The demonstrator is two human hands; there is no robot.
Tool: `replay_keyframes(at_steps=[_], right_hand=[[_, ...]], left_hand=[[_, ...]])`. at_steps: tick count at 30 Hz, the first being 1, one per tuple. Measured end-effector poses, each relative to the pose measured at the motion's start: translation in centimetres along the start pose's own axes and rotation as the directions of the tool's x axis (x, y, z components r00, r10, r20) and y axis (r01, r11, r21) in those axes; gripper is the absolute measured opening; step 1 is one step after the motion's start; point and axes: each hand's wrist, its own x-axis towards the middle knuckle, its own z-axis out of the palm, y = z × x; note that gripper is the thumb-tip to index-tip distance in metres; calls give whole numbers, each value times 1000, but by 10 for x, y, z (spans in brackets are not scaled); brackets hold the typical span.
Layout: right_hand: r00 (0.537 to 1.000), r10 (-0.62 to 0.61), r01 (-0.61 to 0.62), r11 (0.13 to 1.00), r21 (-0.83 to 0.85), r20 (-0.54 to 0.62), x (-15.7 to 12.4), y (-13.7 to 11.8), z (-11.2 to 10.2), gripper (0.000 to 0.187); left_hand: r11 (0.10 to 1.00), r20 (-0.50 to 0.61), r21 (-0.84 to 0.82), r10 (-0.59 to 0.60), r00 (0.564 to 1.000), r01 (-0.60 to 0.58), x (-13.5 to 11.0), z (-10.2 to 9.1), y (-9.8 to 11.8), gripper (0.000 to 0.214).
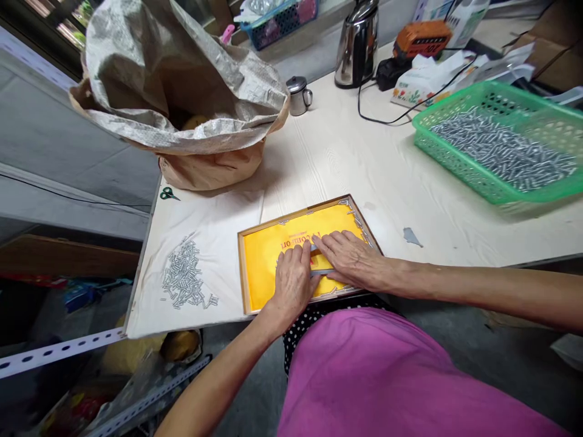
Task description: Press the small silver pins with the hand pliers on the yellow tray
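Observation:
A shallow wooden-framed tray (243,267) with a yellow printed lining lies at the table's near edge. Both hands rest inside it, side by side. My left hand (293,280) lies palm down with its fingers together on the yellow lining. My right hand (353,260) lies flat beside it, fingers stretched towards the left. A row of small metal pins (319,272) shows between and under the two hands. More pins line the tray's far and right edges (359,223).
A loose heap of small metal pins (184,276) lies on a white cloth left of the tray. A green basket (496,145) of pins stands at the right. A big open sack (182,91), scissors (168,194), a metal cup (299,95) and a kettle (357,42) stand further back.

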Motion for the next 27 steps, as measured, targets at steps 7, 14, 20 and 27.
replay_keyframes(at_steps=[7,14,20,27], right_hand=[[988,-145,146,989,-15,61,7,2,7,22],[997,-56,63,987,151,-46,11,18,4,31],[990,-25,51,981,185,-142,6,47,13,56],[986,-72,114,950,290,-151,19,95,21,45]], left_hand=[[999,32,53,-1,999,0,-1,1,-4,34],[998,-187,-2,63,980,-64,-7,11,-7,49],[943,-315,168,328,891,-288,-11,22,-10,18],[874,-272,147,486,830,-464,-1,-5,6,25]])
